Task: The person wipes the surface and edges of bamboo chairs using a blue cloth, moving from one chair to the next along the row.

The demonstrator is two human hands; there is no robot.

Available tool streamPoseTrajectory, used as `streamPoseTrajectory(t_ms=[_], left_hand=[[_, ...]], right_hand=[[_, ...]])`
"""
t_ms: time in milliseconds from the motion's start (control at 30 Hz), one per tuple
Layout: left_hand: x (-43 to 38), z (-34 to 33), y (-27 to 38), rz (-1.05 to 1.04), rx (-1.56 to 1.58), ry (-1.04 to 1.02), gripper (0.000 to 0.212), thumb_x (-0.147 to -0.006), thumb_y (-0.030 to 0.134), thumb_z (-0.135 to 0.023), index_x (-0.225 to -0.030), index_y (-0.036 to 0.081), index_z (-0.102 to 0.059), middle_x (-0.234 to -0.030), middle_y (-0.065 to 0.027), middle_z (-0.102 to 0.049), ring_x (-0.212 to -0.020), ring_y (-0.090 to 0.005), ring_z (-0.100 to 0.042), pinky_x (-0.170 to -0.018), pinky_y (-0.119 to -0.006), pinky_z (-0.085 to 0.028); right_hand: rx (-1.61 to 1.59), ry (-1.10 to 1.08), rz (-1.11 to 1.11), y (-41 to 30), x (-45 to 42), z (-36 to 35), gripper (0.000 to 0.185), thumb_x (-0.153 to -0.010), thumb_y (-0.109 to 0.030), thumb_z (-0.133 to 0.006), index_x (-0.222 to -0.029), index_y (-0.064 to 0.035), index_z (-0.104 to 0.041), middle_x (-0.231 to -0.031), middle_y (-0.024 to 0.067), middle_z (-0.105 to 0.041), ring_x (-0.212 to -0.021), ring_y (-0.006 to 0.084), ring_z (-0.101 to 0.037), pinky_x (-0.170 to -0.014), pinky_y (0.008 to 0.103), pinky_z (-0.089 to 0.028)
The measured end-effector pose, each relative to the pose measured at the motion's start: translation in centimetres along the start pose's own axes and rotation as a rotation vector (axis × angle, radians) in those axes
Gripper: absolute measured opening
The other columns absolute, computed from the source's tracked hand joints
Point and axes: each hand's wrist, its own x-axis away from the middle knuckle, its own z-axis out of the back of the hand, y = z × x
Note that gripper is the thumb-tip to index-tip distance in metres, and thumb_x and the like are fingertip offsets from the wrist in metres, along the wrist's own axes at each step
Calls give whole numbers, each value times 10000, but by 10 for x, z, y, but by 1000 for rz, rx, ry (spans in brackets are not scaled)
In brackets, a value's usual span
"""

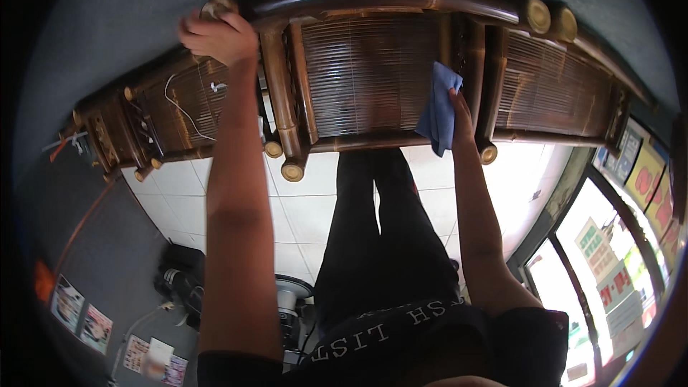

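Note:
Before me runs a dark varnished bamboo bench (371, 75) with slatted panels and thick poles. My left hand (220, 37), a little blurred, reaches to its upper left. There the fingers and thumb curl around the pale cut end of a bamboo pole (219, 6). My right hand (461, 115) grips a folded blue cloth (442, 107) by its right side. The cloth hangs in front of the right edge of the middle panel, close to an upright bamboo post (492, 86). Part of the left panel is hidden behind my left forearm.
A white cable (180, 105) lies across the left bamboo panel. Cut pole ends (293, 172) jut out over the white tiled floor (306, 215). A black bag (183, 285) and an electric fan (290, 301) stand behind me at left. Glass doors (586, 269) with posters are at right.

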Motion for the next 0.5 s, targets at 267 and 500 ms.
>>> streamPoseTrajectory(t_ms=[267, 500], left_hand=[[217, 53, -29, 282, -60, -594, 617, -733, 313, -625, -1190, -29, -388, -1188, -210, -435, -1103, -380, -439, -895, -484, -359], [249, 10, -74, 676, -176, -994, 674, -654, 565, -668, -960, -14, -506, -813, -193, -639, -742, -367, -637, -621, -449, -523]], right_hand=[[280, -171, 65, 20, -15, -16, 467, -833, -25, -585, -1256, -41, -388, -1090, 83, -539, -1015, 184, -532, -859, 331, -454], [985, 236, 786, 26, -76, 0, 416, -787, -86, -645, -1167, -32, -484, -1046, 82, -564, -951, 160, -539, -817, 296, -431]])
